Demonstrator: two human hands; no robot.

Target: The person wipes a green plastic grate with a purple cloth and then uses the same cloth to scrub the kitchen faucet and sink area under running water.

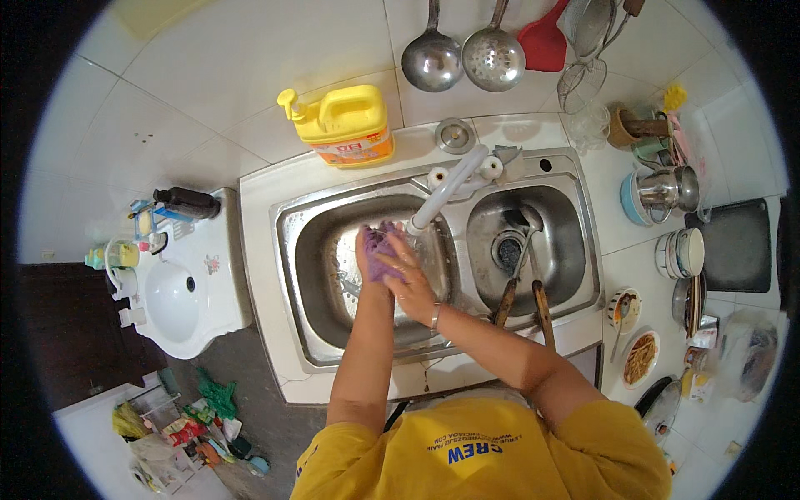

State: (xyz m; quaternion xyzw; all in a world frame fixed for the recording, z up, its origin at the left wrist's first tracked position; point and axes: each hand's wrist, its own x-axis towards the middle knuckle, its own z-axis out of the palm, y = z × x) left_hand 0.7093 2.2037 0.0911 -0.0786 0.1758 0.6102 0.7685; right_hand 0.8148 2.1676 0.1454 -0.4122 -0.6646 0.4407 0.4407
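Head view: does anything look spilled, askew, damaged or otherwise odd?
Loose bags and scraps lie jumbled on the floor at lower left, looking untidy. A dark mark at the front of the counter could be a crack or dirt; I can't tell. The purple cloth between left hand and right hand looks ordinary.

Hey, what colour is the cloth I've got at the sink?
The cloth is purple, seen best in the head view.

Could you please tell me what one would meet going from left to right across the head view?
Washbasin, purple cloth, tap, red spatula, blue bowl, dark slab.
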